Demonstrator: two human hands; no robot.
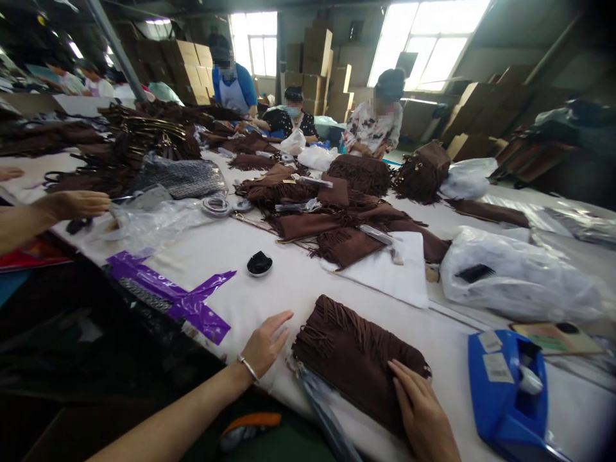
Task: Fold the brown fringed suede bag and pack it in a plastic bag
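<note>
Brown bag (351, 353): lies with its fringe upward on the white table (269, 295), close to the near edge and between the two hands, its left end just beside the left hand and its right part under the right fingers.
Left hand (266, 344): fingers stretched out, slightly spread and pinching nothing, just off the bag's left end.
Right hand (423, 404): fingers extended close together, resting on the bag's right part; whether the thumb grips cannot be told.
Plastic-wrapped strip (325, 414): along the bag's near side.
Tape dispenser (495, 398): blue, right of the right hand.
Purple tape (192, 305): stuck along the table edge, beyond the left hand.
Bag pile (346, 221): farther back, well apart from both hands.
</note>
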